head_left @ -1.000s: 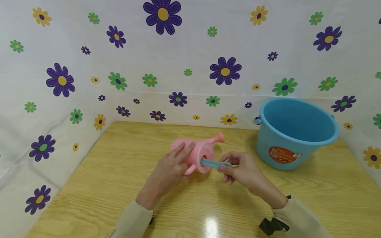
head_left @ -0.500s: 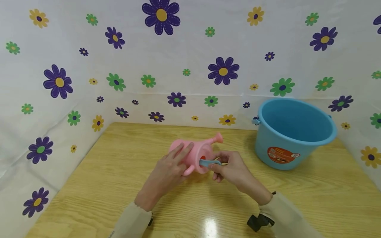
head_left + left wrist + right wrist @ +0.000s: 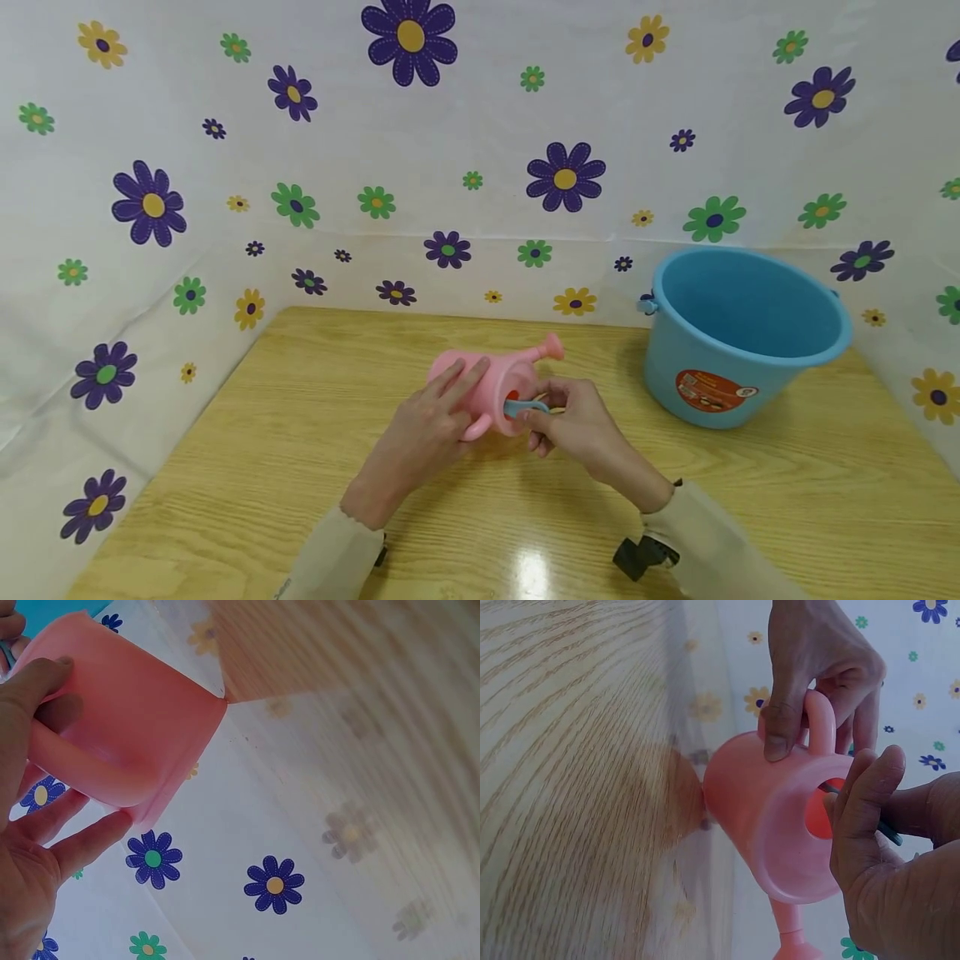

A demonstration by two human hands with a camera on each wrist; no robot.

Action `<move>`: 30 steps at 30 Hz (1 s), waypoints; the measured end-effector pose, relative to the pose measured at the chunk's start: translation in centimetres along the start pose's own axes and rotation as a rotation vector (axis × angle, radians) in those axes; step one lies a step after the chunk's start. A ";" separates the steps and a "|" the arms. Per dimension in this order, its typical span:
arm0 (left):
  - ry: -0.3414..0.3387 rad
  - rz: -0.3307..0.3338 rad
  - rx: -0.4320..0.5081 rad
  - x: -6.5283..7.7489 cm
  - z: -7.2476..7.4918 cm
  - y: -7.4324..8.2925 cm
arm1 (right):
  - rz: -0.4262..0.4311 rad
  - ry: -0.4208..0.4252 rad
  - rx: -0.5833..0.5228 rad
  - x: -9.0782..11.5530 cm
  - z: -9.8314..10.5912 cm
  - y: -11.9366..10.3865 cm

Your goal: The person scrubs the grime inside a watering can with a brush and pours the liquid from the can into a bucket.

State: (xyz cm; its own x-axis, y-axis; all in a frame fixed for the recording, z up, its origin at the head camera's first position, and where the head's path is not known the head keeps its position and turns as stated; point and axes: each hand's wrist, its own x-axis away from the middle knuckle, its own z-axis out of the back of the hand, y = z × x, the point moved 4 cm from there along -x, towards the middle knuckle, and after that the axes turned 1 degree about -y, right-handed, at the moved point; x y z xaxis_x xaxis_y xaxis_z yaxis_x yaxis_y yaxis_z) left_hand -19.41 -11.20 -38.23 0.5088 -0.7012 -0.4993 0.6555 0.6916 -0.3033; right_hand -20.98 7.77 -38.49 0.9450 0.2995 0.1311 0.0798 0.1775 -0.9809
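Observation:
A pink toy watering can (image 3: 480,385) lies on its side on the table, its opening toward the right and its sprinkler spout pointing back right. My left hand (image 3: 425,427) holds its body, with thumb and fingers on opposite sides beside the curved handle (image 3: 90,769). My right hand (image 3: 582,421) pinches the looped end of a light blue plastic handle (image 3: 517,407). The other end of this handle is inside the can's opening, hidden from view. Something orange-red shows through the opening (image 3: 817,814) in the right wrist view.
A large blue bucket (image 3: 675,350) with a red oval label stands upright at the right. Behind the wooden table (image 3: 300,367) hangs a white cloth (image 3: 480,125) printed with flowers, which also covers the sides.
My right hand has moved left, pushing the blue handle deeper into the watering can, so less of it shows. The left hand and the can have stayed in place.

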 end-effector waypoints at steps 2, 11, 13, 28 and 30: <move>-0.004 0.001 0.002 0.0 0.0 0.0 | -0.005 0.004 0.002 0.1 0.1 -0.1; -0.012 0.013 0.038 -0.1 0.0 0.0 | -0.033 0.005 0.013 0.7 1.1 -0.3; -0.010 0.023 0.054 -0.1 0.0 -0.1 | -0.034 -0.002 0.014 0.8 1.3 -0.4; -0.024 0.069 0.090 -0.1 0.1 -0.4 | -0.016 -0.051 0.024 1.5 3.2 -1.0; -0.023 0.068 0.083 -0.1 0.1 -0.4 | -0.012 -0.058 0.023 1.6 3.4 -0.9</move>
State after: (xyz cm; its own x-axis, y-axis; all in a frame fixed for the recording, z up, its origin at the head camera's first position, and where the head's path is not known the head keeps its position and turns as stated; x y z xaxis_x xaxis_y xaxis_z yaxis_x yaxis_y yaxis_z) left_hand -19.64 -11.41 -38.04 0.5654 -0.6577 -0.4977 0.6625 0.7216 -0.2009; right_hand -20.61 11.28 -36.86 0.9239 0.3511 0.1520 0.0834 0.2030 -0.9756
